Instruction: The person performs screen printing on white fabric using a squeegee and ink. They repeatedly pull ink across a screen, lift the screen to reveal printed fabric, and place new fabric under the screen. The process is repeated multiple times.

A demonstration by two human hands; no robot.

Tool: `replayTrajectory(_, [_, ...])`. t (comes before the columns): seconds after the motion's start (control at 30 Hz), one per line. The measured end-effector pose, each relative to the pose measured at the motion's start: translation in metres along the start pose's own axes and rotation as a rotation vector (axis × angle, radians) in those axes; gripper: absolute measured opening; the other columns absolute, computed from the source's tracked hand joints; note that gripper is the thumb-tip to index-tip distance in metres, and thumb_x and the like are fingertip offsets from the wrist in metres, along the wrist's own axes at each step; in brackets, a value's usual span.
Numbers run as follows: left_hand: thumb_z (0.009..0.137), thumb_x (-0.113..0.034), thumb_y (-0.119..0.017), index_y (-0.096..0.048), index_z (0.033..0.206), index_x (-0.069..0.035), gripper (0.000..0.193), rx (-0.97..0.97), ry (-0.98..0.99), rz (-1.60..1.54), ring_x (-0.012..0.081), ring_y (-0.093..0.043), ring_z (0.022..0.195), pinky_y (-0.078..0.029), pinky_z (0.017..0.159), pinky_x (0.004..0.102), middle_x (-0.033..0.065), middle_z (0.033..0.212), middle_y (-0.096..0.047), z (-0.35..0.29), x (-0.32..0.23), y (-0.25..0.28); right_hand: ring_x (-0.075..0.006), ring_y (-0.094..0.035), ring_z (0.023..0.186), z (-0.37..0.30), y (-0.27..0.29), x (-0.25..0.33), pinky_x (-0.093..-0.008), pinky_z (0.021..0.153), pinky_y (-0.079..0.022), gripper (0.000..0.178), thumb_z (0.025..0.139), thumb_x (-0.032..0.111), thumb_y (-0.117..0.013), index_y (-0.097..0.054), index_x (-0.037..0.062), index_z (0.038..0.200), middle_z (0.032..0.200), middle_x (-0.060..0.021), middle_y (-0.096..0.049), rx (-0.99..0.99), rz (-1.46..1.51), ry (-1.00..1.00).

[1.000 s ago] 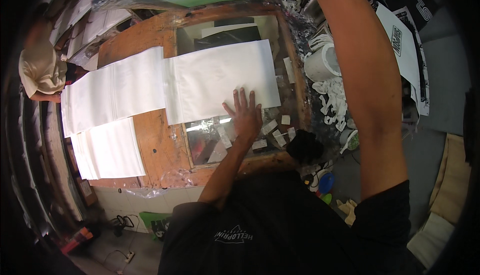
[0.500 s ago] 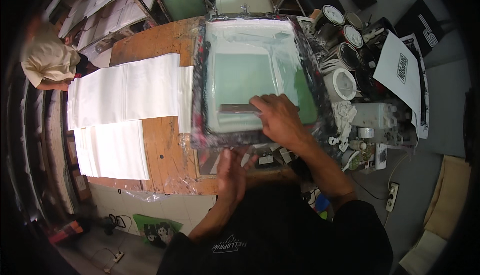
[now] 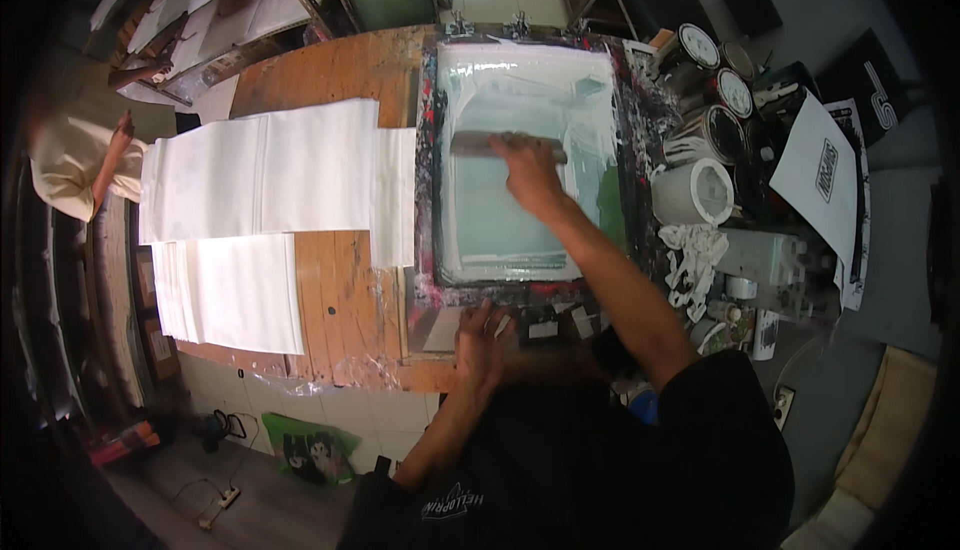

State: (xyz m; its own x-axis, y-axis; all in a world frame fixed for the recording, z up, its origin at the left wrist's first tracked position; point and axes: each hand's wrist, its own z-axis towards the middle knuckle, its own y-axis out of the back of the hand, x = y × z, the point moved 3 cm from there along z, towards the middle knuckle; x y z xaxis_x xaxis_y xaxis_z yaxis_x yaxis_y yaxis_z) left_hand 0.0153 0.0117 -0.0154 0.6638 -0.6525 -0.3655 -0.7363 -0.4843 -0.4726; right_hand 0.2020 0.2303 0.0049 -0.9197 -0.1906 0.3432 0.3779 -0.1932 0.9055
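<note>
A printing screen [image 3: 427,220] with a dark, ink-stained frame lies on the wooden table. White ink coats much of its pale green mesh [image 3: 510,215]. My right hand [image 3: 530,172] grips a squeegee [image 3: 475,144], a long brown bar lying crosswise on the mesh in its far half. My left hand [image 3: 483,342] is at the screen's near edge, fingers pointing away from me and slightly apart, with nothing visible in it. Whether its fingertips touch the frame I cannot tell.
White fabric pieces [image 3: 310,165] lie flat on the wooden table [image 3: 335,300] at left. Crowded at right are ink cans [image 3: 722,135], a white bucket [image 3: 690,193], crumpled cloth [image 3: 692,262] and a plastic container [image 3: 765,260]. A co-worker [image 3: 80,160] stands at far left beside shelves.
The squeegee has gone from the screen's near end toward the far end in my right hand. The screen's near edge sits lower, and my left hand's fingers are less spread. The co-worker's arms have risen.
</note>
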Motion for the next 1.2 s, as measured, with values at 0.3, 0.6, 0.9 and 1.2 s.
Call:
replayTrajectory(0.3, [0.094,-0.033,-0.059,-0.056,0.120,-0.014,0.032,0.020,-0.036,0.158,0.0222,-0.051,0.119,-0.037,0.102,0.0530,0.0043,0.124,-0.055,-0.008,-0.007,-0.009,-0.0366,-0.057,0.123,-0.166,0.059,0.096,-0.0511,0.104,-0.036,0.059,0.070,-0.006,-0.064,-0.063,0.0048,0.128,0.127,-0.0209,-0.064,0.071,0.115,-0.032])
replayTrajectory(0.6, [0.085,-0.028,-0.065,-0.061,0.120,-0.008,0.041,-0.153,0.020,0.131,0.0177,-0.054,0.113,-0.031,0.104,0.0515,0.0036,0.121,-0.061,0.008,0.000,0.000,-0.0332,-0.057,0.123,-0.184,0.032,0.094,-0.0556,0.101,-0.033,0.059,0.073,-0.005,-0.064,-0.060,0.0084,0.130,0.129,-0.0161,-0.063,0.086,-0.013,-0.049])
replayTrajectory(0.9, [0.089,-0.038,-0.062,-0.057,0.113,-0.019,0.031,-0.139,-0.027,0.168,0.0181,-0.054,0.106,-0.037,0.089,0.0455,0.0002,0.114,-0.060,0.016,0.010,0.015,-0.0305,-0.064,0.115,-0.071,-0.014,0.033,-0.0555,0.098,-0.034,0.050,0.077,-0.010,-0.058,-0.066,0.0105,0.122,0.119,-0.0135,-0.070,-0.079,-0.016,-0.039])
replayTrajectory(1.2, [0.088,-0.031,-0.063,-0.055,0.117,-0.019,0.032,-0.146,-0.023,0.149,0.0160,-0.056,0.100,-0.039,0.088,0.0424,-0.0009,0.109,-0.061,0.014,0.004,0.010,-0.0355,-0.068,0.100,0.017,0.023,-0.008,-0.0520,0.083,-0.050,0.047,0.075,-0.003,-0.063,-0.068,0.0104,0.120,0.102,-0.0148,-0.072,0.240,0.065,-0.113])
